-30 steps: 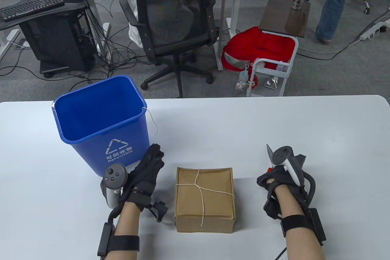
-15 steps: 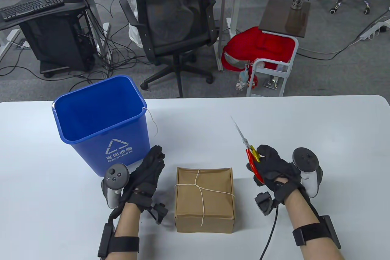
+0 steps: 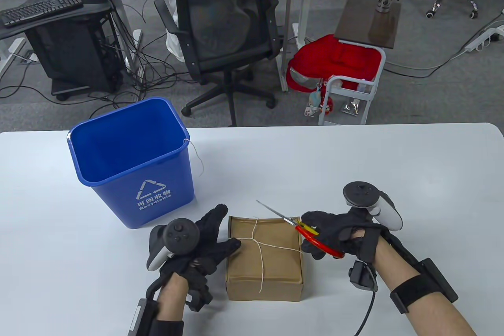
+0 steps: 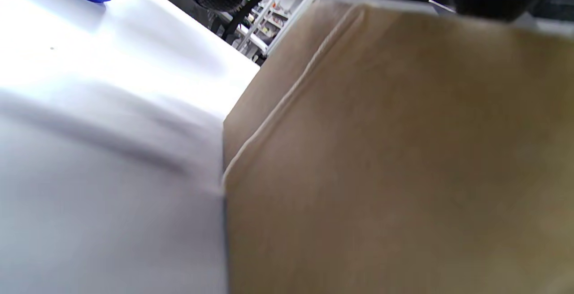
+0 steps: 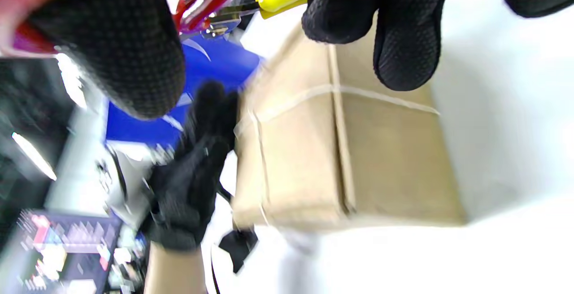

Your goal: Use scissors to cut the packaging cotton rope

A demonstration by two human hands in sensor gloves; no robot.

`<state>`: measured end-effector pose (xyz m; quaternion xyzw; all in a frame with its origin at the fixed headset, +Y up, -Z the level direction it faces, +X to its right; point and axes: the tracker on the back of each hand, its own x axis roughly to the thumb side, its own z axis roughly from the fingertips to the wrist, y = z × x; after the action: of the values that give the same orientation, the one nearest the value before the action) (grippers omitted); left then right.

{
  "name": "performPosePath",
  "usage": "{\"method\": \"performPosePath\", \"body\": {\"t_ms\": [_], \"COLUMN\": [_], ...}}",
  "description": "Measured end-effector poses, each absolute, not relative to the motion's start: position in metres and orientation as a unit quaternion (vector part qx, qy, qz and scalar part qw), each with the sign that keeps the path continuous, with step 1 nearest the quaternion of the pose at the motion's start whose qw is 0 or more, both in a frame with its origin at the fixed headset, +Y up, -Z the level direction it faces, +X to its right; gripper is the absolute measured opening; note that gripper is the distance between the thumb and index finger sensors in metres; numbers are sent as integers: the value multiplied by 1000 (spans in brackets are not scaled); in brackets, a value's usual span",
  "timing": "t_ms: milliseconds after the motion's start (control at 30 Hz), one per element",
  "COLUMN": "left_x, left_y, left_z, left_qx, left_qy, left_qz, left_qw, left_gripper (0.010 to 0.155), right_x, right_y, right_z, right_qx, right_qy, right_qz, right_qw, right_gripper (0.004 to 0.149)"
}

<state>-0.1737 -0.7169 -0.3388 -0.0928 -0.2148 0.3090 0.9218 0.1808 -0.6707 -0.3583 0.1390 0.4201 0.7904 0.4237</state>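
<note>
1 cardboard box (image 3: pixel 264 257) w/ 1 cotton rope (image 3: pixel 258 243) tied on; 1 pr scissors (image 3: pixel 303 229); 1 blue bin (image 3: pixel 132 162) at 10 o'clock; 2 gloved hands: left hand (image 3: pixel 204 241), right hand (image 3: pixel 334 229).

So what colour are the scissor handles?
Red, with yellow inner lining on the scissors; the table view shows it best.

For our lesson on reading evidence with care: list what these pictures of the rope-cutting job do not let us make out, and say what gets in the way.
- Table view: whether the scissors blades touch the cotton rope on the cardboard box; the overhead angle hides height.
- Table view: the blue recycling bin floor; its walls block it.
- Left wrist view: the left hand is cut off at the top edge; box blurred.
- Right wrist view: the right hand fingers cover the scissor handles; motion blur.
</note>
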Motion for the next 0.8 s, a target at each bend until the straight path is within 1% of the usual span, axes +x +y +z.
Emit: {"method": "performPosePath", "body": {"t_ms": [33,67,133,200,267,633,800], "left_x": [-171,-169,-169,-169,-170,-172,-172], "left_y": [-718,-719,-721,-724,-726,-734,-734], "left_z": [-339,-338,-339,-339,-339,-341,-341], "left_qx": [-106,-111,-116,-118,-122,-127,-130], "left_qy": [-219,-215,-215,-213,-211,-210,-210], "left_qz": [310,310,305,324,328,355,359], "left_qw": [919,919,920,914,913,902,900], "left_gripper": [93,92,91,90,90,91,91], "right_x": [179,177,176,176,175,152,144], "right_y": [-670,-669,-666,-665,-663,-655,-653], "right_z": [-358,-358,-359,-361,-363,-381,-385], "right_qx": [134,133,125,114,107,88,92], "right_qy": [419,433,435,464,472,475,473], "right_qz": [798,803,808,801,803,816,820], "right_qw": [411,387,376,361,349,319,308], "right_gripper": [100,99,99,98,97,95,94]}}
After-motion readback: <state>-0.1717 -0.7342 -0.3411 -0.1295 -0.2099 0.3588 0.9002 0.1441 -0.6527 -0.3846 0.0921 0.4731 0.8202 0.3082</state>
